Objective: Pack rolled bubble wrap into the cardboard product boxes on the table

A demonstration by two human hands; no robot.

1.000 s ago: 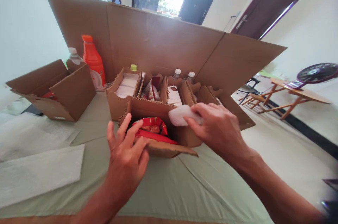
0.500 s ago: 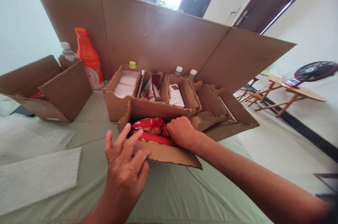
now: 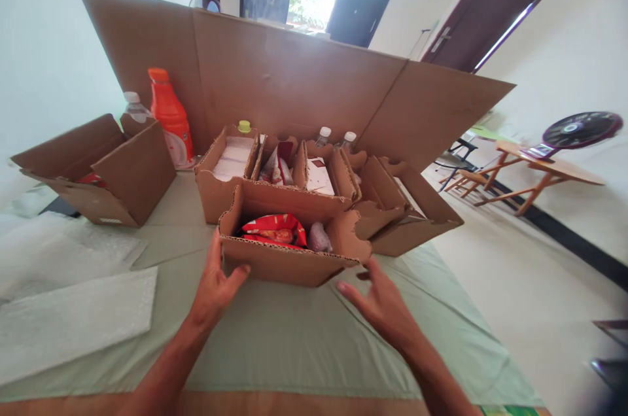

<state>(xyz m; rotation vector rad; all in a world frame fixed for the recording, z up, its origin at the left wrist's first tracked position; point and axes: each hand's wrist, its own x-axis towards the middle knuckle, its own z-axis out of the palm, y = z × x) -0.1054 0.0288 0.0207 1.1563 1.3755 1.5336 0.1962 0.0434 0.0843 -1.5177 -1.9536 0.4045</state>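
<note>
A small cardboard box (image 3: 289, 262) stands at the front of the row of boxes, between my two hands. Inside it lie a red food packet (image 3: 275, 229) and a purplish rounded item (image 3: 319, 238) whose kind I cannot make out. At the box's left end is my left hand (image 3: 216, 288), fingers stretched along the side and thumb apart in front. My right hand (image 3: 380, 301) is by the right front corner, thumb and fingers spread, with some fingertips hidden near the cardboard.
Behind stand several cardboard compartments (image 3: 275, 193) with packets and white boxes. Another open carton (image 3: 137, 174), an orange bottle (image 3: 171, 118) and bubble wrap (image 3: 78, 324) are on the left. A tall cardboard panel (image 3: 294, 82) rises at the back; a fan (image 3: 581, 130) stands far right.
My right hand has come out of the box to its right corner. My left hand has moved from over the front wall to the left end. The front wall now stands more upright.
</note>
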